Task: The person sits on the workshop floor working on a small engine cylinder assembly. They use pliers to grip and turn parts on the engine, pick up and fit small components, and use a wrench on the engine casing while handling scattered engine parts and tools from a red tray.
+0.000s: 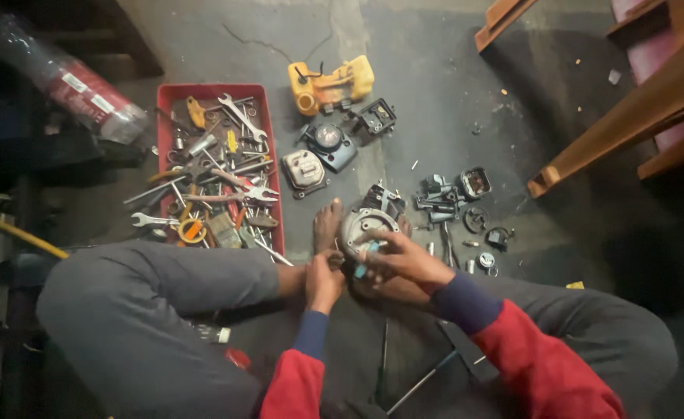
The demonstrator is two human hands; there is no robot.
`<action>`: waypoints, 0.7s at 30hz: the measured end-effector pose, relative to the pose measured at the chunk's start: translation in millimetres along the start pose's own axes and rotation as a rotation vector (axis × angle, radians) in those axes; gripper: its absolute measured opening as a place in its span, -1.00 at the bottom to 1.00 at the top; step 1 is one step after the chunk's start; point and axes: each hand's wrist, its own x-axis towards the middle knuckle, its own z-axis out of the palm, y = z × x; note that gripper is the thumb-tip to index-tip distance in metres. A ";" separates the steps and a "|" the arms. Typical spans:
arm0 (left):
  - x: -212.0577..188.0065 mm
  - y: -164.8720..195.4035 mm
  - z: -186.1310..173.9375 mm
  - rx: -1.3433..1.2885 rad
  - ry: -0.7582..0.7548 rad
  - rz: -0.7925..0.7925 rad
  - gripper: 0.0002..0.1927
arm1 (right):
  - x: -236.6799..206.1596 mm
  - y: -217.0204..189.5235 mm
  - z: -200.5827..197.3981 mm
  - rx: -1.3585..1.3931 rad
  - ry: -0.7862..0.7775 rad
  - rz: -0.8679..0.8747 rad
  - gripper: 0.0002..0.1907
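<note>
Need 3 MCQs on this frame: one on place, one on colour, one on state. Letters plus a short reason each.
1. Where does the red tool tray lie relative to the small engine block?
A. To its left
B. To its right
C. On top of it

2. What colour is the fuel tank on the floor?
A. Blue
B. Yellow
C. Green

3. What is the right hand doing?
A. Resting on the knee
B. Lifting a spanner out of the tray
C. Holding a light-blue-handled tool against the engine block

Key: 1 A, the tray lies left of the block, beside the bent leg. 2 B, the tank's body is yellow. 3 C, the fingers grip the tool at the block, while the left hand steadies beside it.
</note>
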 end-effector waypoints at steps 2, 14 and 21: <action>-1.3 -17.5 11.6 -0.017 -0.051 -0.087 -0.60 | -3.9 0.1 -3.0 -0.740 0.163 -0.614 -0.60; 2.6 -71.1 51.1 -0.679 -0.032 -0.430 -0.67 | -14.1 -8.1 2.9 -0.820 0.303 -0.512 -0.67; 4.8 -76.4 53.9 -0.855 -0.033 -0.566 -0.64 | -17.1 -5.6 19.4 -0.818 0.403 -0.108 -0.44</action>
